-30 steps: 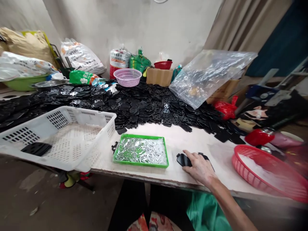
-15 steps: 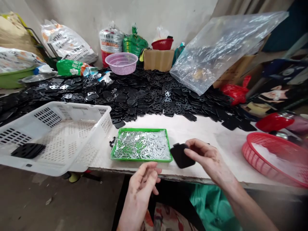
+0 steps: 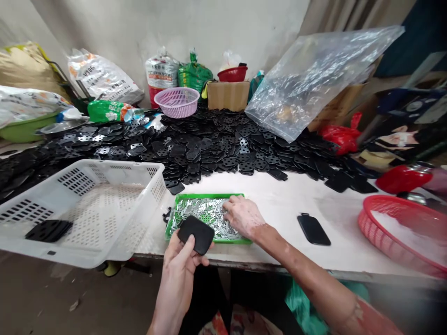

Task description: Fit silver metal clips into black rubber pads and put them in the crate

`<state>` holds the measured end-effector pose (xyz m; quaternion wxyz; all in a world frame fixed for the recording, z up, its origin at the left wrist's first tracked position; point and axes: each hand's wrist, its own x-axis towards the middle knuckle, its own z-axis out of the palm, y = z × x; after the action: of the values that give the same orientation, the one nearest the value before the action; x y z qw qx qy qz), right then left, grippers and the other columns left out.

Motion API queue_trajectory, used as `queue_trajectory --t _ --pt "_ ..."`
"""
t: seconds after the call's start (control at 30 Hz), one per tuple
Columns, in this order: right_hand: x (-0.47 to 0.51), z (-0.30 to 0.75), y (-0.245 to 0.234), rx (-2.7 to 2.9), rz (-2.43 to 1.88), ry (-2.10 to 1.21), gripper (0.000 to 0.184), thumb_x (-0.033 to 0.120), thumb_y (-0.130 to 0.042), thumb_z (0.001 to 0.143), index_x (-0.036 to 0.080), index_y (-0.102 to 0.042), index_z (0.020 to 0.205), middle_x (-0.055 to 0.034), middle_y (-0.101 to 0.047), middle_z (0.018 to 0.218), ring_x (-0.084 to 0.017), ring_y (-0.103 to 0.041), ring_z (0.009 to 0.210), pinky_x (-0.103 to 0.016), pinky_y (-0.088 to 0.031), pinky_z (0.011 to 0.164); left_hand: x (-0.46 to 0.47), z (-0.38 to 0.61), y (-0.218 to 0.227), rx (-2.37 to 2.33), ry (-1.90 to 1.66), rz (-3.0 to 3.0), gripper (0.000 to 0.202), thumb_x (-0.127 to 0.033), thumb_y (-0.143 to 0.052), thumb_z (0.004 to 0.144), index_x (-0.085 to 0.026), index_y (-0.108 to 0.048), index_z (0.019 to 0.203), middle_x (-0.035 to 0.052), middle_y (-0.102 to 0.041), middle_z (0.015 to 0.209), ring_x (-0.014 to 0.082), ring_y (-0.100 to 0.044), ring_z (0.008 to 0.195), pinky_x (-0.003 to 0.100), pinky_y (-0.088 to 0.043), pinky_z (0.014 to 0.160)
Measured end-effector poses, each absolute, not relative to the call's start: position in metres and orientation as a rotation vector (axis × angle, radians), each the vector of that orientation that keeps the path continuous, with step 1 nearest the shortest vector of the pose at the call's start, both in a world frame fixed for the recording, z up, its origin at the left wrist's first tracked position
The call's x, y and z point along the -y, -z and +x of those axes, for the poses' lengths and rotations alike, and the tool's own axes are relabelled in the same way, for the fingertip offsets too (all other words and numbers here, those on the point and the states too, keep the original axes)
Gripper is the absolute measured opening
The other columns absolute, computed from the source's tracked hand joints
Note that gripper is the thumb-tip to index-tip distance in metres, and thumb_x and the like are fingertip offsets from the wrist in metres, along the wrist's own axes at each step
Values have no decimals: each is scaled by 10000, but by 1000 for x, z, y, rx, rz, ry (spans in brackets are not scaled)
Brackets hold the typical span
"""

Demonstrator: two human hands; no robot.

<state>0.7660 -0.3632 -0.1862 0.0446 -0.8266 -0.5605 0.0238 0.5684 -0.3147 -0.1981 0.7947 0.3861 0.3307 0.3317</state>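
Note:
My left hand (image 3: 183, 260) grips a flat black plate (image 3: 196, 234) with rounded corners and a small tab, thumb on top and fingers beneath. The plate is held over the front of a green tray (image 3: 216, 241) filled with small silvery metal pins (image 3: 199, 208). Inside the tray's right part, my right hand (image 3: 242, 215) has its fingers bent down together among the pins. Whatever its fingertips pinch is hidden. Another black plate (image 3: 314, 229) lies flat on the table to the right of the tray.
On the left, a white perforated crate (image 3: 146, 200) holds several black plates (image 3: 49, 230). A large heap of black plates (image 3: 223, 144) covers the table's back. At the right stands a red basket (image 3: 394, 237); a clear plastic bag (image 3: 314, 79) rises behind.
The black plate has passed from my right hand to my left. My right hand has moved left into the pin tray. A plate formerly behind the right hand now shows on the table.

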Motion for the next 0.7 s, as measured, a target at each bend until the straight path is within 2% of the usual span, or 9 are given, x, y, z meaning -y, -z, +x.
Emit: queue_trajectory --t 0.13,0.27,0.4,0.53,0.7 --pt "355 759 187 1811 -2526 -66 181 223 -541 911 155 -697 848 -109 -645 944 -227 -590 871 -295 -407 711 309 568 198 -749 -737 813 312 -314 -719 789 -192 -545 1017 25 -660 816 173 -671 636 198 -359 414" --pt "358 760 189 1866 -2468 -49 181 218 -513 935 176 -685 898 -84 -640 943 -206 -581 842 -294 -385 712 302 566 197 -772 -728 822 367 -367 -686 817 -200 -515 1096 37 -665 813 194 -674 632 203 -342 382" --pt "361 762 194 1912 -2404 -32 147 224 -533 932 196 -672 894 -62 -644 943 -200 -573 853 -294 -369 732 293 564 195 -745 -708 914 375 -377 -694 811 -192 -530 1092 53 -682 839 206 -684 645 204 -360 388" --pt "362 761 199 1879 -2397 62 161 169 -501 932 176 -649 866 -65 -642 896 -189 -568 802 -296 -364 703 290 563 193 -751 -763 954 367 -344 -749 758 -185 -573 1038 38 -681 810 176 -654 616 209 -389 404" --pt "369 764 199 1780 -2318 -20 188 176 -474 958 189 -641 872 -44 -650 909 -170 -567 833 -264 -390 717 295 561 197 -738 -764 881 351 -341 -745 762 -172 -608 1038 23 -655 793 110 -577 552 187 -347 388"
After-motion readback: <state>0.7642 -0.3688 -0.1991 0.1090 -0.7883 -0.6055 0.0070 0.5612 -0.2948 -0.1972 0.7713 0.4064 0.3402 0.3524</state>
